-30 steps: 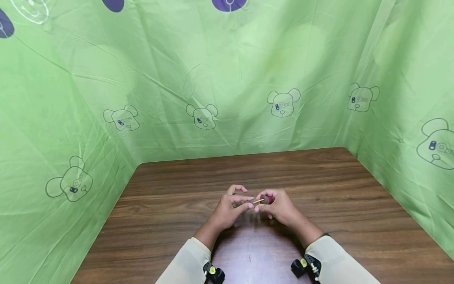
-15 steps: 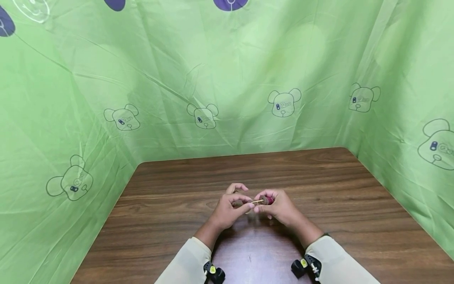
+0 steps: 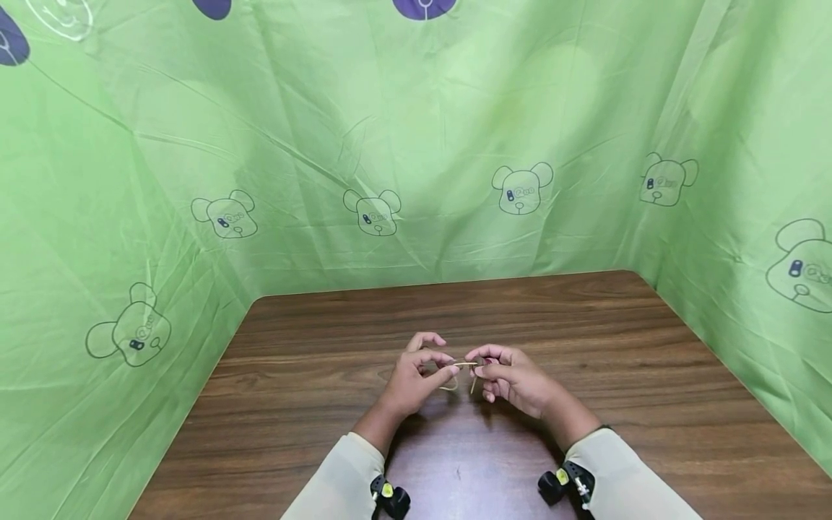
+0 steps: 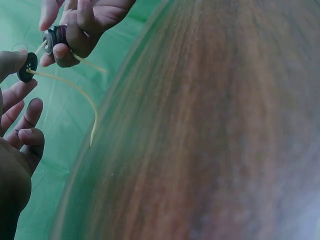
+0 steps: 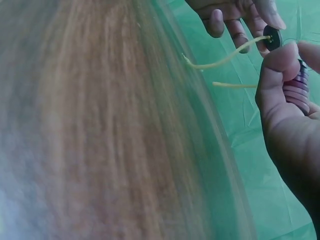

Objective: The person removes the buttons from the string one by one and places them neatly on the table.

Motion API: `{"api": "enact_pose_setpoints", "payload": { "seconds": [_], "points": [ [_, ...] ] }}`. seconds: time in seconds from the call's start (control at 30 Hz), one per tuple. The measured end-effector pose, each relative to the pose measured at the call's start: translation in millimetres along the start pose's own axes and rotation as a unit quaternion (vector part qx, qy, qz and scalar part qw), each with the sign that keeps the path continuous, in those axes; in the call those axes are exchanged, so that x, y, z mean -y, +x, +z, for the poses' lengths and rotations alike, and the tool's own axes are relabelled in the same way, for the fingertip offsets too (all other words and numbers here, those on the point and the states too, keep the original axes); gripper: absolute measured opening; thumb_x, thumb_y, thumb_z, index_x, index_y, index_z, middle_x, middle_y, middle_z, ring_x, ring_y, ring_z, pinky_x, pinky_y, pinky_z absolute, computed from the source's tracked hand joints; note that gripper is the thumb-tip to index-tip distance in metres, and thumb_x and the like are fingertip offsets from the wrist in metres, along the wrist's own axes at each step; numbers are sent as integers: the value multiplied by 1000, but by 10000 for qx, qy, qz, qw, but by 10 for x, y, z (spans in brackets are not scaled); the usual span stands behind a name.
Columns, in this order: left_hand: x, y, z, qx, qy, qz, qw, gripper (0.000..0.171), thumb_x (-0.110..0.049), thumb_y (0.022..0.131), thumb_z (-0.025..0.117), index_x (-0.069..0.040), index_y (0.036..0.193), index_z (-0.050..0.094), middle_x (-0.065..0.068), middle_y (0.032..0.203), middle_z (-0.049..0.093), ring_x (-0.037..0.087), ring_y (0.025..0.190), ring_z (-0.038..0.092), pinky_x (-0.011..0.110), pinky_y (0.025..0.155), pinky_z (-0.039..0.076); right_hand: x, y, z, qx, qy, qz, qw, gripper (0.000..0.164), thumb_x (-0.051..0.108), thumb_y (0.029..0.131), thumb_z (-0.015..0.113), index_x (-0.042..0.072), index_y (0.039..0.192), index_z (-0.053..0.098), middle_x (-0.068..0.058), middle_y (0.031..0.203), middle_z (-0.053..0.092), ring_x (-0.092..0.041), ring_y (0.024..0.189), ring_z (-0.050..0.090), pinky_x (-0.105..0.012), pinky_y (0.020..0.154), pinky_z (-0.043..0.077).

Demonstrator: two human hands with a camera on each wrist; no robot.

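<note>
Above the table, my left hand (image 3: 409,379) pinches a dark round button (image 4: 28,67) between thumb and finger. A yellow cord (image 4: 82,92) passes through the button's holes, and one loose end droops in a curve. My right hand (image 3: 523,381) grips a short stack of buttons (image 5: 297,90), dark and pinkish, mostly covered by its fingers in the head view. Between the single button and the stack runs a short stretch of cord (image 3: 465,364). Another cord end (image 5: 232,85) sticks out beside the right fingers. In both wrist views a small gap parts button and stack.
Brown wood-grain table (image 3: 312,347) lies under both hands. Green printed cloth (image 3: 442,238) hangs behind it and along both sides. Black wrist cameras (image 3: 393,500) are strapped over the pale sleeves (image 3: 344,469).
The right hand has turned, its fingers now covering the magenta stack in the head view. My left hand has shifted slightly left and away. Loose cord ends now hang below both hands.
</note>
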State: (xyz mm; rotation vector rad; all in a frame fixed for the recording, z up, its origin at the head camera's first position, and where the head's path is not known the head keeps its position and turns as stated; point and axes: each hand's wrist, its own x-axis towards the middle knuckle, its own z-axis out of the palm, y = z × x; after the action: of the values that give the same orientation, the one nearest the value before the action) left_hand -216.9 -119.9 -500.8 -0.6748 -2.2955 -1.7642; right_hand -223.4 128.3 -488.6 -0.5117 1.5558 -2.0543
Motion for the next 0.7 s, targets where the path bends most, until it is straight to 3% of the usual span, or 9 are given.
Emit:
{"api": "enact_pose_setpoints", "payload": {
  "seconds": [0.17,0.3,0.47,0.7],
  "points": [
    [13,6,-33,-42,-146,4,9999,10,-8,92,87,-4,100,84,20,136,60,14,95,68,22,66,56,-4,2,-22,-12,74,33,10000,22,4,107,58,2,129,60,-1,101,69,-9,72,56,-22,64,53],
    [28,13,-86,-179,-157,-27,9997,9,-10,92,87,-5,99,84,20,136,60,8,97,65,21,66,55,5,3,-17,-250,97,-22,9996,23,7,107,61,1,129,60,0,98,68,-8,71,54,-21,62,51],
    [52,22,-177,-433,18,-153,9989,7,-10,91,89,-8,96,85,17,135,61,9,102,61,19,66,49,10,4,-35,-791,203,-159,9965,24,5,105,65,1,129,66,6,98,68,-6,71,56,-19,61,50],
    [79,33,-263,-421,98,-242,9988,9,-13,91,89,-9,97,86,17,136,60,13,107,61,21,71,49,8,-13,-67,-1247,275,-291,9914,24,1,99,75,13,119,76,8,94,67,-3,74,61,-19,59,47]
  ]
}}
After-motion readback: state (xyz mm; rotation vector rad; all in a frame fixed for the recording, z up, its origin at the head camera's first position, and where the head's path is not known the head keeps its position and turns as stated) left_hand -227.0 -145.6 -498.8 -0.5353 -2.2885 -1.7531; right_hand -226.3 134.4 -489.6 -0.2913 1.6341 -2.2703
